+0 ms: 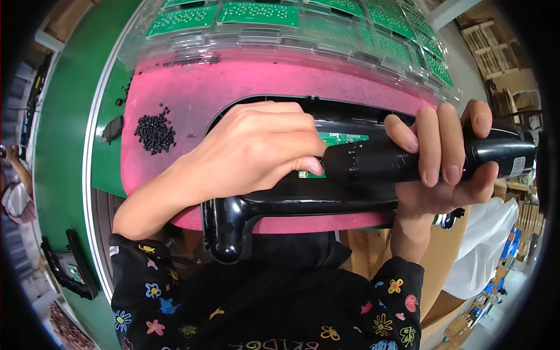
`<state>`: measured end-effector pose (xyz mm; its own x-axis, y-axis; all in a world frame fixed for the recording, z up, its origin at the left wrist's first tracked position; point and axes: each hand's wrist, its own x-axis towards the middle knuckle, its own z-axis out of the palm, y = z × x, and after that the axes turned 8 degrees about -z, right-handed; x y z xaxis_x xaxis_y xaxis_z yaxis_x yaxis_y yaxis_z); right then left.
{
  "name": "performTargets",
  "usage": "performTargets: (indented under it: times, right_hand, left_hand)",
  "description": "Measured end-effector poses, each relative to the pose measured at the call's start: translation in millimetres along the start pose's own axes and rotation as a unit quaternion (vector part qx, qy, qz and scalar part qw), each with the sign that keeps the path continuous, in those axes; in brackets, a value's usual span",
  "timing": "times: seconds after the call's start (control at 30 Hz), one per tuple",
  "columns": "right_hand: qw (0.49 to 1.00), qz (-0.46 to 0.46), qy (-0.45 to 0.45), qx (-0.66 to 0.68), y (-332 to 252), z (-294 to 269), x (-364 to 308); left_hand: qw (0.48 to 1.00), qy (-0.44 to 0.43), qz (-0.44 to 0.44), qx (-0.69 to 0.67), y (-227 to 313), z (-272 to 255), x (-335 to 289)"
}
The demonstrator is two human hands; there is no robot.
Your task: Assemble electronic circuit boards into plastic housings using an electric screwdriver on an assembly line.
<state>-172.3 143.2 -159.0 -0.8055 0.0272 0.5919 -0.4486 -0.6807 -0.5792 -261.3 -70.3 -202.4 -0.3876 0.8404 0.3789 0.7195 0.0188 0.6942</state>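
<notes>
A black electric screwdriver (373,163) lies nearly level in my right hand (440,151), whose fingers wrap round its body, and its front end points left. Close to that end, my left hand (262,146) is closed in a pinch; whatever sits between thumb and forefinger is too small and hidden to name. Under both hands rests a glossy black plastic housing (326,201) with a rounded arm jutting toward me at its left. Part of a green circuit board (344,138) shows inside it, the remainder covered by my left hand and the screwdriver.
A pink mat (169,87) lies under the housing, with a heap of small black screws (154,133) on its left. Clear plastic trays (326,46) of green boards stand behind. Another black housing (69,265) lies far left. A person's arm (22,166) shows at the left rim.
</notes>
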Motion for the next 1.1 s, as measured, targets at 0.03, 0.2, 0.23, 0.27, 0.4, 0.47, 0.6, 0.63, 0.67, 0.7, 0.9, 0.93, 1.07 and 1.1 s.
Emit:
performTargets:
  times: [0.03, 0.2, 0.23, 0.27, 0.4, 0.47, 0.6, 0.63, 0.67, 0.7, 0.9, 0.93, 1.07, 1.1]
  right_hand:
    - [1.0, -0.003, 0.005, -0.001, 0, 0, -1]
    - [1.0, -0.017, -0.006, -0.017, -7, 1, 0]
    - [0.999, -0.018, -0.024, -0.029, -8, 1, 0]
    - [0.999, -0.025, -0.03, -0.029, -8, 1, 0]
    - [0.996, 0.013, -0.015, -0.082, -9, 7, -3]
    - [0.995, -0.007, -0.005, -0.097, -8, 10, -4]
    - [0.994, -0.088, 0.043, -0.056, -9, 16, -5]
    - [0.993, -0.098, 0.056, -0.047, -12, 18, -5]
    - [0.99, -0.105, 0.078, -0.053, -14, 19, -5]
    - [0.989, -0.118, 0.085, -0.038, -13, 19, -5]
    - [0.99, -0.096, 0.081, -0.064, -2, 20, -5]
    - [0.992, -0.084, 0.065, -0.07, -1, 18, -5]
    - [0.994, -0.048, 0.015, -0.098, -7, 16, -4]
    - [0.993, -0.029, -0.013, -0.118, -10, 15, -3]
  left_hand:
    - [0.996, 0.059, 0.033, 0.063, 0, 1, 1]
    - [0.988, 0.122, 0.062, 0.066, 4, -1, 3]
    - [0.988, 0.122, 0.062, 0.067, 6, -1, 3]
    - [0.991, 0.129, 0.031, 0.032, 9, -1, 2]
    - [0.978, 0.173, -0.056, -0.102, 5, -10, -2]
    - [0.978, 0.147, -0.088, -0.116, 3, -11, -2]
    - [0.986, 0.063, -0.124, -0.093, -1, -2, 0]
    - [0.985, 0.053, -0.123, -0.105, -3, -2, -1]
    - [0.985, 0.055, -0.126, -0.105, -2, -2, -2]
    - [0.984, 0.041, -0.137, -0.11, -1, -4, -1]
    - [0.984, 0.017, -0.148, -0.102, -3, -7, -4]
    - [0.985, 0.016, -0.141, -0.099, -4, -6, -4]
    - [0.991, 0.031, -0.104, -0.074, -5, -3, -3]
    - [0.991, 0.033, -0.106, -0.073, -4, -2, -3]
